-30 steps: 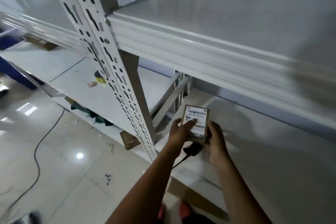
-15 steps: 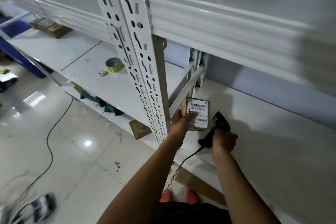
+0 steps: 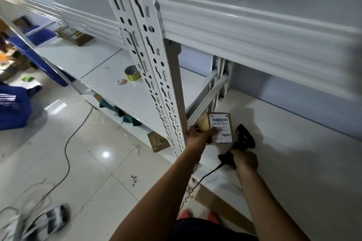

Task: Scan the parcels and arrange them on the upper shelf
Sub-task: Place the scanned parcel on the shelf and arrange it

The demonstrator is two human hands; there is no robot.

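Left hand (image 3: 197, 136) pinches small brown cardboard parcel (image 3: 217, 129) with white barcode label, above white metal lower shelf (image 3: 293, 152). Right hand (image 3: 244, 159) grips black corded handheld scanner (image 3: 238, 147) just beside parcel.

Just right of the perforated post (image 3: 156, 84): left hand (image 3: 197, 136) grips 1 small parcel (image 3: 220, 130), label 502-602-12-107 facing up. Further right of post: right hand (image 3: 244, 159) holds black corded scanner (image 3: 243, 140), its head just beside the label. Left of post: yellow tape roll (image 3: 132, 73) on shelf (image 3: 101, 58).
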